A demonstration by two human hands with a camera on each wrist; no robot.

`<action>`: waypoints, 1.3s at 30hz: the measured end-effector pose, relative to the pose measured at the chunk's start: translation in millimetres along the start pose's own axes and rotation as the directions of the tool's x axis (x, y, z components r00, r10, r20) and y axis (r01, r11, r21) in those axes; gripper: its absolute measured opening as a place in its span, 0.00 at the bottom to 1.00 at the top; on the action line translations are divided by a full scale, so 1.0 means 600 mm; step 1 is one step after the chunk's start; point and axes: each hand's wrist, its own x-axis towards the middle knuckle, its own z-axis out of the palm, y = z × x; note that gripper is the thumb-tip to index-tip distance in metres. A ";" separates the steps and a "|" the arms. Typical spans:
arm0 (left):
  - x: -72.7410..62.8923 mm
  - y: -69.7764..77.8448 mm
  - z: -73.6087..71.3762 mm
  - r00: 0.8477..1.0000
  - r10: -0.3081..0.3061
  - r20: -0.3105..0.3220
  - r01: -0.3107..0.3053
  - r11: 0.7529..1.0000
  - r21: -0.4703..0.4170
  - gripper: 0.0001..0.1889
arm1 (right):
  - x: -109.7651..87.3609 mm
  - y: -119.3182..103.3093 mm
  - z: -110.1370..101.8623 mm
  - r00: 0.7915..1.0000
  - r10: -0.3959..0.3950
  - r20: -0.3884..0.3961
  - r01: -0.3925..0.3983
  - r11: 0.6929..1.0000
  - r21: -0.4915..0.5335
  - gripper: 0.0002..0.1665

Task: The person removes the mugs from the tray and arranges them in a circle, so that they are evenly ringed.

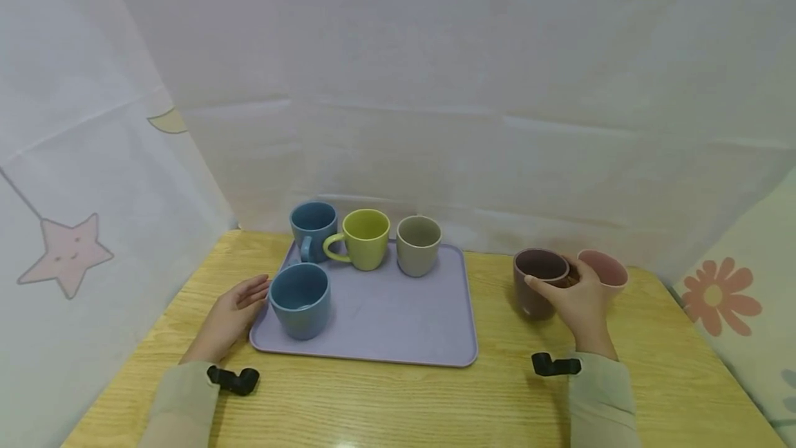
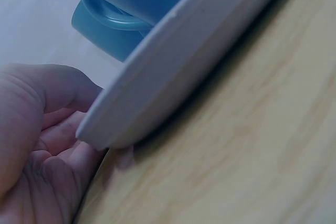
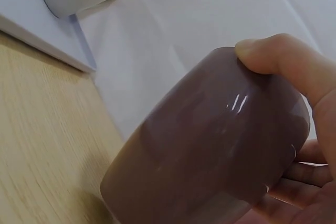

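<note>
My right hand grips a brownish-purple mug on the right side of the table. The thumb lies over its rim, and the other fingers wrap round the side, partly hidden behind it. Just behind that hand is a pink cup, partly covered by it. My left hand rests at the left edge of the lilac tray, its loosely bent fingers touching the rim. Nearest to it on the tray stands a blue mug.
Along the tray's back edge stand another blue mug, a yellow-green mug with its handle to the left, and a greyish-beige mug. A pale cloth hangs behind the wooden table.
</note>
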 end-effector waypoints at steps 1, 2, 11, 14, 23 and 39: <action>0.000 0.001 0.000 1.000 0.000 0.000 0.000 1.000 -0.001 0.30 | 0.000 0.001 0.000 1.000 -0.001 -0.003 0.001 1.000 -0.008 0.53; 0.000 0.001 0.000 1.000 0.003 0.002 -0.003 1.000 0.000 0.30 | 0.000 0.001 -0.001 1.000 -0.001 -0.004 0.001 1.000 -0.019 0.54; -0.001 0.004 0.000 1.000 0.005 0.011 -0.005 1.000 0.010 0.30 | -0.001 0.011 -0.012 0.999 -0.038 0.039 0.043 0.989 -0.145 0.55; 0.001 0.004 0.000 1.000 0.011 0.016 -0.011 1.000 0.000 0.30 | -0.003 0.015 -0.027 0.993 -0.067 0.094 0.085 0.977 -0.195 0.53; 0.000 0.002 -0.002 1.000 0.021 0.010 -0.021 1.000 0.002 0.30 | -0.003 -0.002 -0.062 0.974 -0.065 0.216 0.129 0.946 -0.299 0.53; 0.000 0.001 -0.002 1.000 0.009 0.010 -0.009 1.000 0.017 0.30 | -0.008 -0.015 -0.080 0.963 0.125 0.240 -0.042 0.945 -0.325 0.60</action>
